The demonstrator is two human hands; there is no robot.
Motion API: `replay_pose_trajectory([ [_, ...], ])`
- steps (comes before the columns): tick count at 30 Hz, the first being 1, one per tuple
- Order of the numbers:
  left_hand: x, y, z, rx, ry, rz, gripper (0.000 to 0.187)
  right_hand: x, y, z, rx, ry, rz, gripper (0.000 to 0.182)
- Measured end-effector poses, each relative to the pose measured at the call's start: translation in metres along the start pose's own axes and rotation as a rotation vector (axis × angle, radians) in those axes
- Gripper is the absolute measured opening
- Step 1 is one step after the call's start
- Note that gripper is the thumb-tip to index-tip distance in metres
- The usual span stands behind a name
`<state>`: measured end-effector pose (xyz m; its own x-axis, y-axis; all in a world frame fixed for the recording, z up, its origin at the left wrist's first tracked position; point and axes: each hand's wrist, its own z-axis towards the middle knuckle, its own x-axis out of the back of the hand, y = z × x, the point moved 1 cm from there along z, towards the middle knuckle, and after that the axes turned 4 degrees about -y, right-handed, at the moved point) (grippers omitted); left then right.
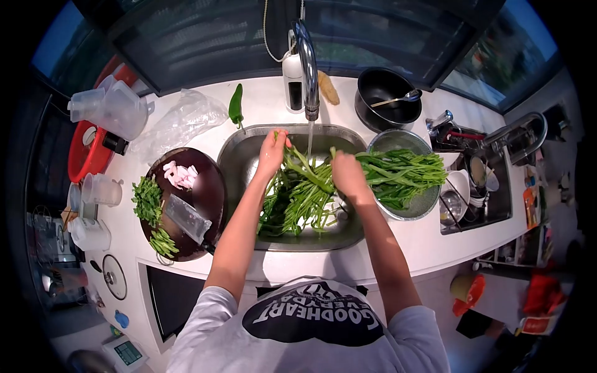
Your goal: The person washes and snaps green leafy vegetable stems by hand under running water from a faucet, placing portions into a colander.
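Water runs from the faucet (306, 68) into the metal sink (301, 244). Over the sink's left part, my left hand (273, 151) has its fingers closed on green stems. My right hand (348, 174) is closed at the right side of the basin, gripping stems of the same bunch. Leafy greens (301, 202) hang and lie in the basin between and below my hands. Right beside my right hand, more long greens (404, 177) rest in a round metal strainer (423, 214) at the sink's right edge.
A dark round board (199, 165) at left bears a cleaver (186, 219), sliced pale meat (180, 174) and chopped greens (148, 200). Behind the sink are a green pepper (236, 105), a ginger root (328, 88) and a black pot (379, 87). A dish rack (476, 186) stands right.
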<state>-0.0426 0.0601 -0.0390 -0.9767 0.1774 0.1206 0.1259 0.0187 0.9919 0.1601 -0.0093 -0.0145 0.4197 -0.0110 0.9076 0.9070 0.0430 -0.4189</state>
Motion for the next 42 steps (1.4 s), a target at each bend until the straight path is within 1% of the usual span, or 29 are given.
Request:
replay_pose_trajectory([
  [1,-0.002,0.001,0.005,-0.048,-0.009,-0.094,0.025,0.000,-0.005,-0.009,-0.050,-0.163,-0.041,0.019],
  [2,-0.002,0.002,0.009,-0.049,-0.024,-0.133,0.025,0.000,-0.010,-0.016,-0.099,-0.323,-0.082,0.016],
  [4,-0.002,0.007,0.016,-0.055,-0.060,-0.209,0.026,-0.030,0.004,-0.027,-0.150,-0.483,-0.122,0.018],
  [5,-0.002,0.015,0.015,-0.032,-0.093,-0.157,0.026,-0.049,0.014,-0.030,-0.175,-0.565,-0.140,0.021],
  [8,-0.014,0.024,0.012,0.073,-0.195,-0.223,0.025,-0.098,0.056,-0.038,-0.193,-0.743,-0.084,0.027],
  [9,-0.019,0.018,0.015,0.090,-0.220,-0.272,0.024,-0.100,0.058,-0.036,-0.271,-0.762,-0.058,0.027],
  [12,-0.035,0.001,0.013,0.024,-0.330,-0.262,0.024,-0.102,0.058,-0.022,-0.258,-0.331,0.251,0.031],
  [13,-0.041,0.000,0.011,0.101,-0.319,-0.232,0.020,-0.112,0.061,-0.010,-0.157,-0.154,0.496,0.036],
  [14,-0.048,-0.001,0.009,0.090,-0.306,-0.146,0.019,-0.121,0.062,0.003,-0.052,0.029,0.736,0.041],
  [15,-0.055,-0.002,0.008,0.078,-0.292,-0.059,0.018,-0.108,0.053,0.012,-0.042,-0.039,0.877,0.043],
  [16,-0.061,-0.003,0.008,0.064,-0.278,0.029,0.017,-0.077,0.034,0.020,-0.031,-0.108,1.017,0.044],
  [17,-0.066,-0.006,0.009,-0.005,-0.224,0.077,0.017,-0.060,0.021,0.026,-0.018,-0.176,1.156,0.046],
  [20,-0.079,-0.025,0.014,-0.213,-0.059,0.219,0.017,-0.068,0.001,0.035,-0.047,-0.143,1.280,0.046],
  [21,-0.080,-0.026,0.014,-0.317,-0.013,0.267,0.021,-0.076,-0.003,0.041,-0.018,-0.038,1.232,0.045],
  [24,-0.072,-0.038,0.022,0.038,-0.027,0.123,0.023,-0.085,-0.001,0.033,-0.148,-0.166,1.415,0.044],
  [25,-0.068,-0.035,0.021,0.067,-0.009,0.118,0.024,-0.103,0.008,0.035,-0.120,-0.255,1.209,0.041],
  [26,-0.062,-0.032,0.019,0.096,0.006,0.112,0.025,-0.118,0.022,0.032,-0.102,-0.323,1.174,0.040],
  [28,-0.051,-0.038,0.017,0.147,0.019,0.126,0.026,-0.123,0.027,0.022,-0.064,-0.458,1.100,0.040],
  [29,-0.045,-0.048,0.015,0.169,0.019,0.147,0.027,-0.135,0.031,0.020,-0.161,-0.392,1.298,0.039],
  [30,-0.040,-0.055,0.012,0.192,0.019,0.171,0.028,-0.148,0.039,0.018,-0.170,-0.341,0.990,0.036],
  [31,-0.035,-0.044,0.006,0.158,0.061,0.298,0.030,-0.161,0.054,0.015,-0.173,-0.286,0.683,0.035],
  [32,-0.032,-0.042,0.002,0.168,0.051,0.330,0.029,-0.173,0.067,0.012,-0.173,-0.227,0.377,0.034],
  [34,-0.025,-0.043,-0.006,0.186,0.030,0.393,0.029,-0.201,0.084,0.001,-0.331,-0.406,0.334,0.035],
  [35,-0.022,-0.053,-0.009,0.175,0.056,0.432,0.028,-0.215,0.090,-0.004,-0.408,-0.493,0.310,0.036],
  [38,-0.019,-0.047,-0.018,0.301,0.002,0.556,0.026,-0.244,0.092,-0.015,-0.446,-0.346,0.518,0.034],
  [39,-0.018,-0.052,-0.022,0.265,0.002,0.522,0.025,-0.241,0.087,-0.013,-0.492,-0.359,0.428,0.032],
  [42,-0.017,-0.075,-0.030,0.161,0.040,0.549,0.024,-0.262,0.095,-0.009,-0.591,-0.332,0.492,0.031],
])
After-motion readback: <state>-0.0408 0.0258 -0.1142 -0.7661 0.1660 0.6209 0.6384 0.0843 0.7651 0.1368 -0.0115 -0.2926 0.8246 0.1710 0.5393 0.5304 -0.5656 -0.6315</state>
